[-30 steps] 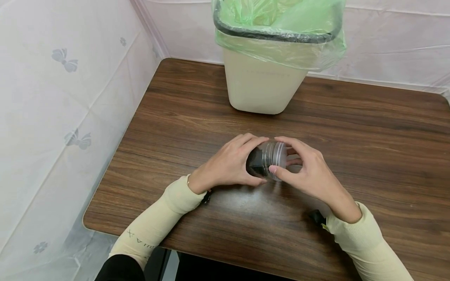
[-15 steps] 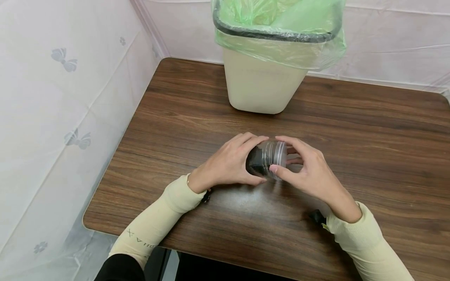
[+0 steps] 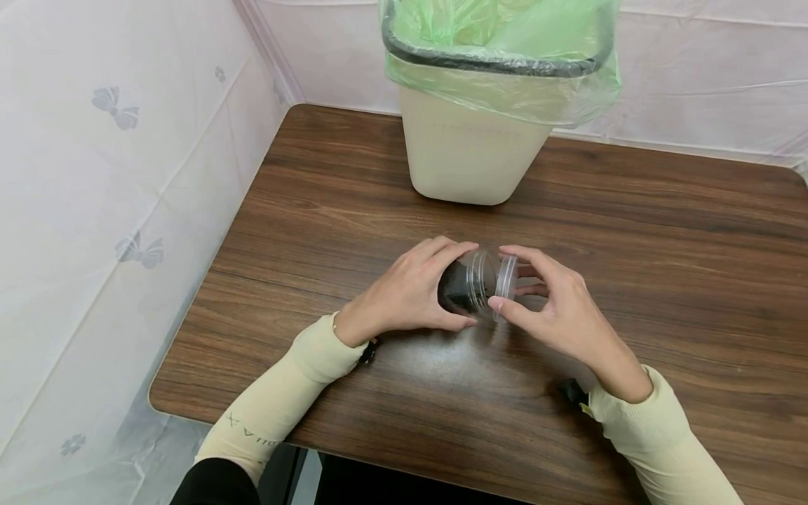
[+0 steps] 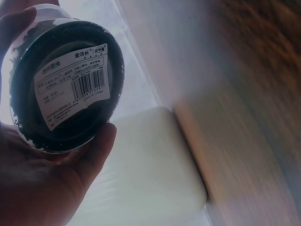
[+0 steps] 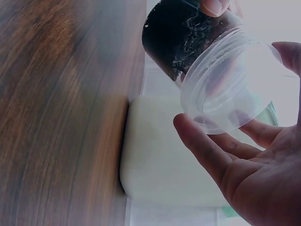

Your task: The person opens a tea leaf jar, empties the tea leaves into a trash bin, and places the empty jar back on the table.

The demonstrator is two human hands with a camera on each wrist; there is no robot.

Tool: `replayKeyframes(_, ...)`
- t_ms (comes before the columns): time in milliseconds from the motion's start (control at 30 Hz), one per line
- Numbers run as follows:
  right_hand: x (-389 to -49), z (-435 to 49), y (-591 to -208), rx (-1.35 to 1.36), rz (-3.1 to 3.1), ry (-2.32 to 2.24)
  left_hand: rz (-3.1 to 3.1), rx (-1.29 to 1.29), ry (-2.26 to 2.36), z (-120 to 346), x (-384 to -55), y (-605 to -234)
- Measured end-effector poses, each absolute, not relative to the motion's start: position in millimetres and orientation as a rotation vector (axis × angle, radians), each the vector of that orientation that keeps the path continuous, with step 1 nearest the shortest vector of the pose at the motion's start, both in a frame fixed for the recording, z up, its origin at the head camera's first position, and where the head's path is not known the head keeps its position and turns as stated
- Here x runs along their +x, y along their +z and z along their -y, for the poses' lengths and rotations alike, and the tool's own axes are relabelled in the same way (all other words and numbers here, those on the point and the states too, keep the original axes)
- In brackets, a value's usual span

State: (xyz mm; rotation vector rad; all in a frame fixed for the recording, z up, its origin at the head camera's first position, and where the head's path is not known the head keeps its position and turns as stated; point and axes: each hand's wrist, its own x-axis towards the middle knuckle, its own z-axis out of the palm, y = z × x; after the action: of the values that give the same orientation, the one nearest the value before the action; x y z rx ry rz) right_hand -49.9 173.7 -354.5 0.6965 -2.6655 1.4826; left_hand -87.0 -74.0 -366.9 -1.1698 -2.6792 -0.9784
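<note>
My left hand (image 3: 416, 291) grips a clear jar (image 3: 463, 284) with dark contents, tilted on its side with its mouth toward the right. In the left wrist view the jar's base (image 4: 28, 89) shows a white label (image 4: 73, 84) with a barcode. The fingers and thumb of my right hand (image 3: 555, 301) hold a clear lid (image 3: 506, 280) by its rim. A narrow gap parts the lid from the threaded neck in the head view. In the right wrist view, the lid (image 5: 221, 113) overlaps the jar's mouth, and dark shreds cling inside the jar (image 5: 181, 35).
A cream bin (image 3: 473, 151) lined with a green bag (image 3: 505, 91) stands behind the hands on the brown wooden table (image 3: 303, 231). White sheeting (image 3: 126, 189) with bow prints hangs at the left, and more hangs behind the bin.
The lid has come off the jar's neck and a gap has opened between them. My left hand with the jar has shifted slightly left, my right hand with the lid slightly right.
</note>
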Motion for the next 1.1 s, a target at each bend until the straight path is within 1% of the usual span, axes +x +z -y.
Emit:
replayKeyframes(700, -46.3, -178.2, -355.6, 0.684, 2.668, 1.470, 2.694, -1.139, -0.973, 77.4, -85.4, -364.0)
replayKeyframes(1100, -44.7, -183.0, -358.0, 0.691, 2.683, 1.370, 2.717, -1.127, -0.957, 77.2, -85.9, -363.1)
